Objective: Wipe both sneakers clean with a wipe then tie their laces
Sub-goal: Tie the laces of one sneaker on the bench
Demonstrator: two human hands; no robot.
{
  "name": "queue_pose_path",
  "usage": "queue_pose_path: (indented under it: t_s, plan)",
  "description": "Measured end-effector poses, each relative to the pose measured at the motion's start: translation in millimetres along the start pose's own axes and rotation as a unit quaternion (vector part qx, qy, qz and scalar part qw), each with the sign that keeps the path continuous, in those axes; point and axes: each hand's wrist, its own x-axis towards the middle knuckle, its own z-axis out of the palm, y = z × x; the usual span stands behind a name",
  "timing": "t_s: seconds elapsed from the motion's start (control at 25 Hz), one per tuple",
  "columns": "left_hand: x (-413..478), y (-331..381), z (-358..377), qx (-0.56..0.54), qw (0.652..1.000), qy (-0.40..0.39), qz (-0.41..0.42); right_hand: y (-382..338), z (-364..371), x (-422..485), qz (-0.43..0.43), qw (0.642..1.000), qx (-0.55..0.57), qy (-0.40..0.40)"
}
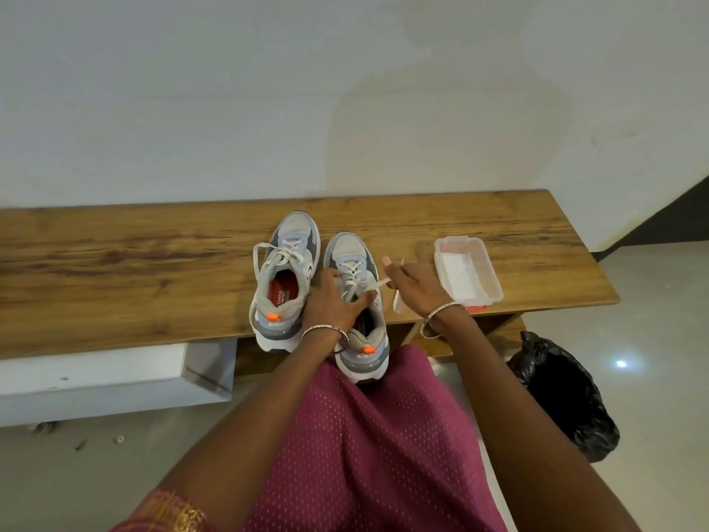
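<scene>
Item 1. Left hand [335, 303]: forearm reached in from 6 o'clock, palm down, fingers spread and fairly straight, thumb splayed toward 3 o'clock. Grip open, curled round nothing; the hand rested flat on the tongue and collar of the nearer sneaker [347, 251]. Thin metal bangle [322, 329] at the wrist.

Item 2. Right hand [416, 288]: forearm came in from 5 o'clock, hand raised just beside the nearer sneaker at its 3 o'clock side. Forefinger stretched toward 12 o'clock, remaining fingers curled. Grip closed on a white lace [378, 284], which ran from the shoe's eyelets to the fingers; its loose tail hung below the hand.

Item 3. Nearer sneaker: grey and white, on the wooden worktop [115, 270], partly under the left hand. Long axis ran 6 to 12 o'clock, toe at 12 o'clock toward the wall, heel with orange tab at the worktop's front edge.

Item 4. Second sneaker [303, 232]: same pattern, touching the first at its 9 o'clock side, toe toward 1 o'clock, red insole visible, laces lying loose.

Item 5. Clear plastic container [483, 270]: lidless, white contents, at 3 o'clock from the right hand.

Item 6. Black plastic bag [564, 397]: on the floor at 4 o'clock.
</scene>
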Motion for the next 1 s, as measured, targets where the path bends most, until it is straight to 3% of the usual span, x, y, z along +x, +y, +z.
queue_pose_path:
  t_s: [0.2,0.36,0.56,1.0]
  plan:
    - [-1,1,-10,0.028,0.998,-0.024,0.051,-35,-23,-16,0.169,0.953,0.24,-0.078]
    - [-3,0,-10,0.052,0.995,-0.045,0.073,-68,-34,-25,0.143,0.957,0.237,-0.088]
    - [0,2,-10,0.05,0.995,-0.066,0.051,-93,-38,-30,0.108,0.94,0.318,-0.059]
    - [7,-1,-6,0.079,0.991,-0.103,0.025,-97,-36,-39,0.027,0.929,0.364,-0.062]
